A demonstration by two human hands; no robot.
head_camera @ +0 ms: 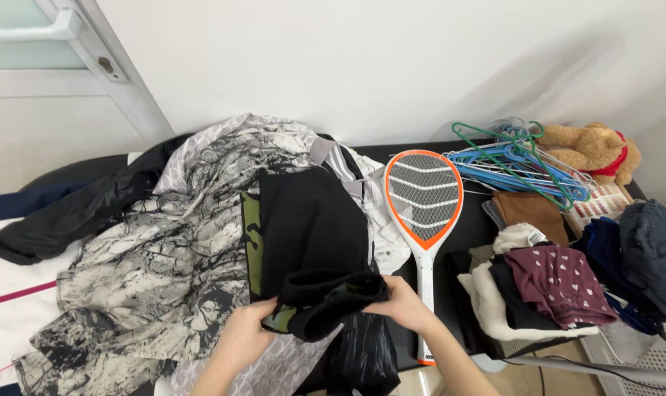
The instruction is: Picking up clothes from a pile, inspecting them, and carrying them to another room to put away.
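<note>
Surveying left to right, head view.

Far left: black jacket [76, 213] draped over the table edge, sleeve trailing outward.

Left pile: grey-and-white patterned garment [164, 249] spread wide, lying under the other clothes.

Left hand [245, 334]: fingers curled shut on the near left end of the black garment [311, 235]; a strip of green camouflage lining shows just above the fingertips.

Black garment: lies on the patterned pile, long axis running away from the person; near end rolled or folded back toward the hands.

Right hand [406, 304]: fingers closed on the right end of the same rolled edge.

Key relation: the rolled edge spans crosswise between the two hands, both touching it, neither nearer; the garment's body extends straight ahead of the fingers.

Centre right: orange-rimmed racket-shaped swatter [424, 198], handle pointing toward the person, just beside the right hand.

Right: folded clothes stack [546, 290], coloured wire hangers [523, 158], brown teddy bear [593, 147].
</note>
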